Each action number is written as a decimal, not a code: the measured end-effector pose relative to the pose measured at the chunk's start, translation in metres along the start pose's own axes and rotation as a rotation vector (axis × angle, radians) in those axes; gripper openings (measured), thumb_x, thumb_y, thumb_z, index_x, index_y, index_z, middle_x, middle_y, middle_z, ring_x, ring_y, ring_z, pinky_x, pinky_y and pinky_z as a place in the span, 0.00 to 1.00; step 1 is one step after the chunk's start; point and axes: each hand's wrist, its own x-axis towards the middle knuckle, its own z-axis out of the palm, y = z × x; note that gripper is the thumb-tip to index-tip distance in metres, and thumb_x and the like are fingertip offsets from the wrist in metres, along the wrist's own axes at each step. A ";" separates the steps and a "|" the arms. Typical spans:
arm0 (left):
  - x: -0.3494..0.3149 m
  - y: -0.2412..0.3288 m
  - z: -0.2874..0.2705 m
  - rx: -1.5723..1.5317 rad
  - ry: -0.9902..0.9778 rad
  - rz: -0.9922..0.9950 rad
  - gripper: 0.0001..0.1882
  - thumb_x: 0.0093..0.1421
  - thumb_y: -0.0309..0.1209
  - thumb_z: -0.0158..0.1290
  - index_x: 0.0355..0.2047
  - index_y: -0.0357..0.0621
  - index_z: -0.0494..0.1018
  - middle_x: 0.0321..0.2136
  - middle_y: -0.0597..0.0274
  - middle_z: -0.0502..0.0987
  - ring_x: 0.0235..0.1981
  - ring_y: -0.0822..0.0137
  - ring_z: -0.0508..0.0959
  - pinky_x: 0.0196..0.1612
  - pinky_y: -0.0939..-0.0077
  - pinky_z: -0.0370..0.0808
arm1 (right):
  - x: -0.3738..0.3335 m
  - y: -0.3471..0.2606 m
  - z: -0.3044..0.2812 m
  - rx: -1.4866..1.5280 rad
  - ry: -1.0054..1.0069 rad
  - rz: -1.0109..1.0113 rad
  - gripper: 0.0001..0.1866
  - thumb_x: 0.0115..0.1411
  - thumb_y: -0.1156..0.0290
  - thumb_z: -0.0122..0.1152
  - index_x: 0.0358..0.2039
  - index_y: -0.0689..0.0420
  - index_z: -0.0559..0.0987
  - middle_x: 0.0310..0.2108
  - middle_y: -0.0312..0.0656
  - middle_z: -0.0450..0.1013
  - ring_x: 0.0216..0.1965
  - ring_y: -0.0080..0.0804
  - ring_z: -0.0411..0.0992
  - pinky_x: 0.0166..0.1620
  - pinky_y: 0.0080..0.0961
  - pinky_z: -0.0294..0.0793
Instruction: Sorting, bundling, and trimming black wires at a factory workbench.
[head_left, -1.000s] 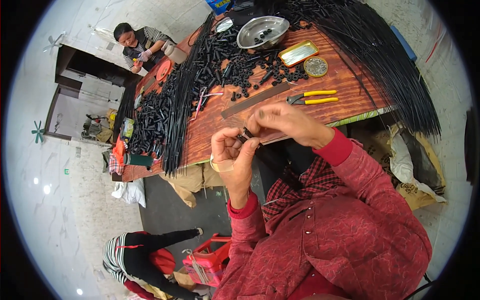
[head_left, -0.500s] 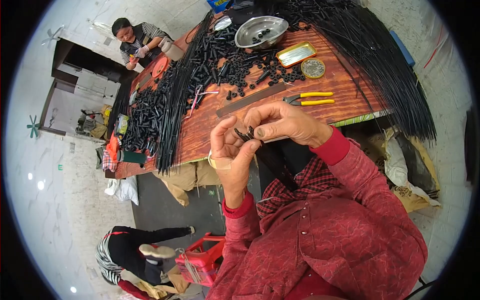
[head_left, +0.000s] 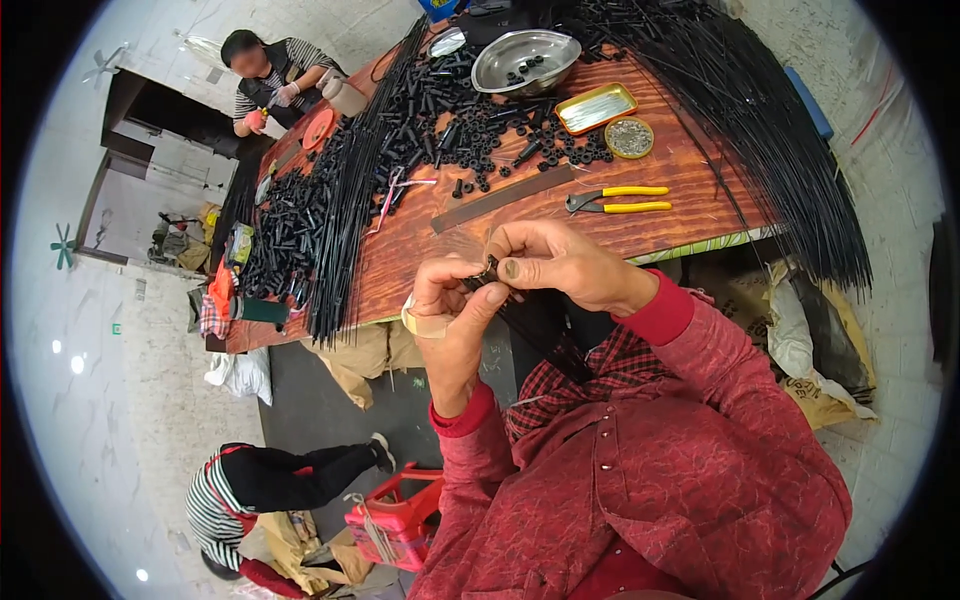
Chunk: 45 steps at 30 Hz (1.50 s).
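Observation:
Above the table's near edge, both my hands meet on a small black part (head_left: 488, 271) of a kind I cannot make out. My left hand (head_left: 450, 310), with a tan bandage at the thumb's base, closes its fingers round it. The thumb and fingers of my right hand (head_left: 565, 270) pinch it from the other side. Fingers cover most of the part. A bundle of thin black rods (head_left: 550, 335) runs from below my hands toward my lap. Beyond them on the table lie cutting pliers with yellow handles (head_left: 630, 198) and a flat dark bar (head_left: 502, 198).
The reddish wooden table (head_left: 400, 270) carries heaped short black tubes (head_left: 290, 230), long black rods (head_left: 790, 150), a metal bowl (head_left: 525, 60), a yellow tray of pins (head_left: 597, 108) and a round dish (head_left: 630, 138). Another person (head_left: 275, 80) works far left; one bends near a red stool (head_left: 395, 520).
My left fingers have curled further over the black part, and my hands have come closer together. The bending person has shifted lower, with the arm reaching down. The far person's hands have moved slightly.

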 end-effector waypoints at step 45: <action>-0.005 0.007 -0.020 0.223 0.088 -0.093 0.14 0.57 0.21 0.61 0.43 0.38 0.74 0.28 0.74 0.72 0.29 0.84 0.70 0.32 0.91 0.67 | -0.002 0.014 0.004 -0.315 0.062 0.035 0.14 0.62 0.63 0.65 0.41 0.60 0.75 0.33 0.27 0.69 0.33 0.13 0.64 0.36 0.15 0.66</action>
